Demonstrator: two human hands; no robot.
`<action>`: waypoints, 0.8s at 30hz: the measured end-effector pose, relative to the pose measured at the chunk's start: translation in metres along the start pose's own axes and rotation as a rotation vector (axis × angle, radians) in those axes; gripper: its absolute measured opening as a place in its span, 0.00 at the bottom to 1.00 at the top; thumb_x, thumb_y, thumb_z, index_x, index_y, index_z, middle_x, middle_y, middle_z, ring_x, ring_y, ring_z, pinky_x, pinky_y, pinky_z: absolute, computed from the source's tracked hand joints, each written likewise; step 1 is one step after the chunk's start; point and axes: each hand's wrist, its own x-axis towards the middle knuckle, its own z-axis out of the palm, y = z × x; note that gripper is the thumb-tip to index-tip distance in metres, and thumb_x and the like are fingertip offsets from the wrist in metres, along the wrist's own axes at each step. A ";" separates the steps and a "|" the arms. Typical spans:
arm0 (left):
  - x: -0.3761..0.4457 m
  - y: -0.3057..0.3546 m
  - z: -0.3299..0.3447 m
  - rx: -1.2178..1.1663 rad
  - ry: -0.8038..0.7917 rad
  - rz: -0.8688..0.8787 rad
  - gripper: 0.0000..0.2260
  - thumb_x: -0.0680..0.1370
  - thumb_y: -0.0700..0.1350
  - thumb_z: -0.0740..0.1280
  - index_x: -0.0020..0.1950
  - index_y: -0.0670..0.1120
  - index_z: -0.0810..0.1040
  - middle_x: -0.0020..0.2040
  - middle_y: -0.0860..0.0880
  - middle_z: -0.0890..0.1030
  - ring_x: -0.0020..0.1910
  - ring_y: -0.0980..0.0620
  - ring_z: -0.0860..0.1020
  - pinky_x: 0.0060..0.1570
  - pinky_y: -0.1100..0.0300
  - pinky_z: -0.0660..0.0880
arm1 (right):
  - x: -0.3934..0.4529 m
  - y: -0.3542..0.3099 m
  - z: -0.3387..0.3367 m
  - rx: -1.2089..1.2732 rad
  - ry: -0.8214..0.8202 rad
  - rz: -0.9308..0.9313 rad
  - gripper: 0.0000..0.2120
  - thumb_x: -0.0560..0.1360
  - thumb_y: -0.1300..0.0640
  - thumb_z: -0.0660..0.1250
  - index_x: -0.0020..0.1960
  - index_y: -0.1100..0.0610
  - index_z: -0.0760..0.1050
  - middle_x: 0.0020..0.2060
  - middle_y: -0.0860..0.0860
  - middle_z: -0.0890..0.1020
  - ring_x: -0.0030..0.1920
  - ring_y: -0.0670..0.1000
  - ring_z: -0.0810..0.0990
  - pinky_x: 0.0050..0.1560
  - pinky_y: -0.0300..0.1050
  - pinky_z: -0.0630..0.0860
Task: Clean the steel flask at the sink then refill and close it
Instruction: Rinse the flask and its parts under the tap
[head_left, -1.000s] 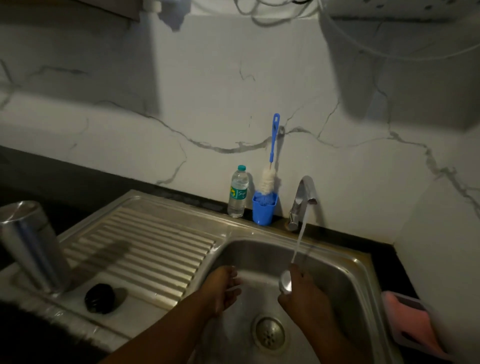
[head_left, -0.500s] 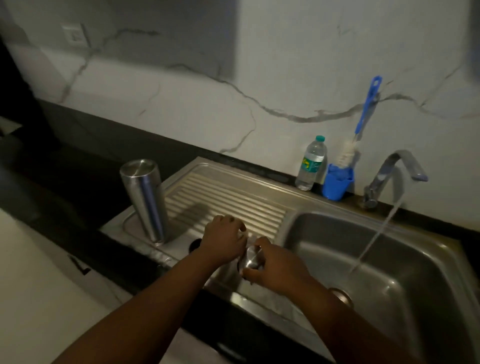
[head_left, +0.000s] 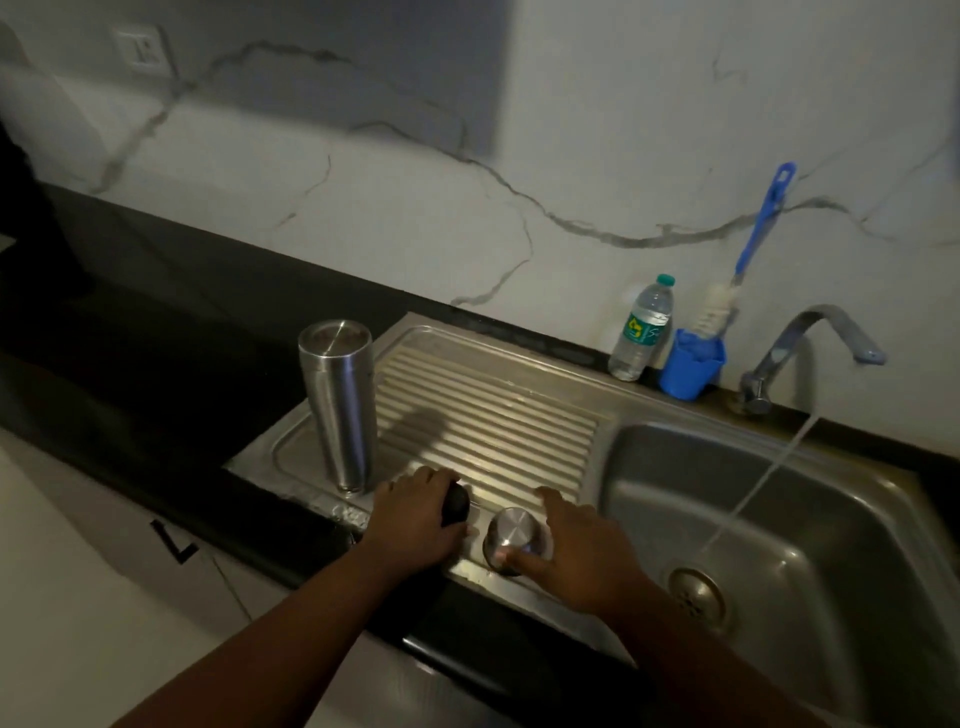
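On the drainboard, left hand grips black cap; right hand spread beside steel lid.

The steel cap has been carried from under the running water and set down by the right hand; the black lid is now gripped by the left hand.
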 end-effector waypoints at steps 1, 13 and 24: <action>0.003 0.002 -0.001 -0.044 0.042 0.009 0.29 0.74 0.59 0.68 0.72 0.53 0.66 0.68 0.49 0.71 0.66 0.46 0.72 0.62 0.52 0.65 | -0.003 0.006 -0.005 0.012 0.015 0.026 0.43 0.65 0.23 0.56 0.72 0.46 0.58 0.62 0.48 0.76 0.60 0.50 0.75 0.60 0.51 0.71; 0.069 0.189 0.024 -1.012 0.027 0.134 0.38 0.67 0.42 0.80 0.70 0.51 0.61 0.54 0.54 0.73 0.52 0.56 0.77 0.52 0.67 0.74 | -0.051 0.152 -0.043 0.329 0.070 0.605 0.26 0.71 0.32 0.61 0.62 0.46 0.67 0.52 0.49 0.79 0.53 0.51 0.78 0.57 0.50 0.74; 0.140 0.350 0.117 -1.574 -0.532 -0.655 0.11 0.75 0.47 0.71 0.51 0.40 0.79 0.36 0.43 0.81 0.34 0.49 0.77 0.24 0.63 0.69 | -0.041 0.298 -0.080 0.736 0.225 0.632 0.08 0.79 0.54 0.60 0.43 0.51 0.75 0.37 0.47 0.76 0.42 0.49 0.75 0.40 0.39 0.69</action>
